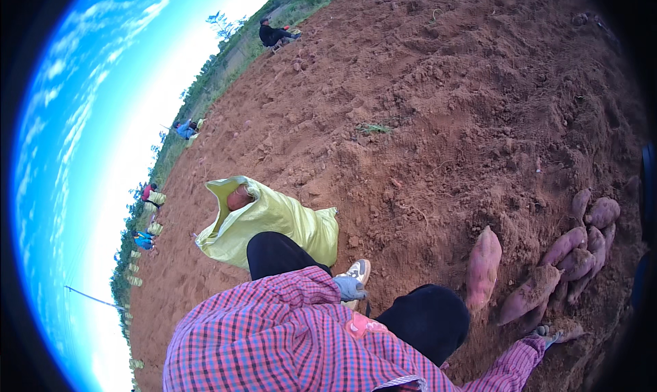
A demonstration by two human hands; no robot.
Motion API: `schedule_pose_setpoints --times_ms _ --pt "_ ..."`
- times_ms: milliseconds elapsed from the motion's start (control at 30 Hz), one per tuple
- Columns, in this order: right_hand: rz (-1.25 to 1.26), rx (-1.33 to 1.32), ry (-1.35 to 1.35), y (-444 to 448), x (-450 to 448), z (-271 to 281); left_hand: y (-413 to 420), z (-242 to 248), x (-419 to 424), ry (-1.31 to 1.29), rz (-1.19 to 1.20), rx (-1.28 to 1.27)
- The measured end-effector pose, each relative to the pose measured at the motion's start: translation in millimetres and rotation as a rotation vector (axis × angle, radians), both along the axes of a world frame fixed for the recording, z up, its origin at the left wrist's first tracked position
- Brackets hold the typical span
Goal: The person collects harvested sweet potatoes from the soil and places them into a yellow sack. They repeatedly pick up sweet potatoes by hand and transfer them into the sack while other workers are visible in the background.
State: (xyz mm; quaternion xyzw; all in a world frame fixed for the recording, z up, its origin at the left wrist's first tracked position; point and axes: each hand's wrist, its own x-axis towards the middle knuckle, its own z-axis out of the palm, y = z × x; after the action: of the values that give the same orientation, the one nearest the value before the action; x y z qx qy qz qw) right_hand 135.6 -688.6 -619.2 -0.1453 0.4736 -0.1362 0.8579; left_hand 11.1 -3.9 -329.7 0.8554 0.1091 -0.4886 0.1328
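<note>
My left hand [352,288], in a grey glove with the fingers curled, is above a light sneaker [359,272]; a small dark strip shows beside it, and whether it is held is unclear. At the lower right, my right hand [550,337], also gloved, grips the end of a soil-covered sweet potato [571,330]. Just above it lies a heap of sweet potatoes [577,263]. One large pink sweet potato [484,269] lies apart, left of the heap. A yellow-green woven sack [287,212] stands by my left knee, its mouth open with a sweet potato [239,198] inside.
Loose, lumpy red-brown soil [410,135] surrounds me, with a green weed tuft [374,128] ahead. Farther off, a person in dark clothes [272,35] sits on the field. Other people [186,129] and filled sacks [134,280] line the far left edge.
</note>
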Motion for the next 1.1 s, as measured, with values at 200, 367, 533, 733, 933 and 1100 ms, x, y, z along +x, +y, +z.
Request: schedule_pose_setpoints --times_ms 200,367,533,733,933,1100 --pt "0.024 0.012 0.025 64 -41 78 -11 18 13 -0.031 -0.011 -0.028" --pt "0.180 -0.087 -0.036 156 -75 161 -6 18 18 -0.105 0.122 -0.166" --pt "0.509 -0.188 -0.255 225 -39 255 6 29 41 -0.385 0.472 -0.517" --pt "0.875 -0.461 -0.443 294 42 387 39 103 118 -0.514 0.842 -0.951" --pt "1.232 -0.582 -0.598 397 82 506 58 162 152 -0.626 0.813 -1.320" --pt "1.401 -0.733 -0.544 506 64 502 52 181 165 -0.694 0.929 -1.489"
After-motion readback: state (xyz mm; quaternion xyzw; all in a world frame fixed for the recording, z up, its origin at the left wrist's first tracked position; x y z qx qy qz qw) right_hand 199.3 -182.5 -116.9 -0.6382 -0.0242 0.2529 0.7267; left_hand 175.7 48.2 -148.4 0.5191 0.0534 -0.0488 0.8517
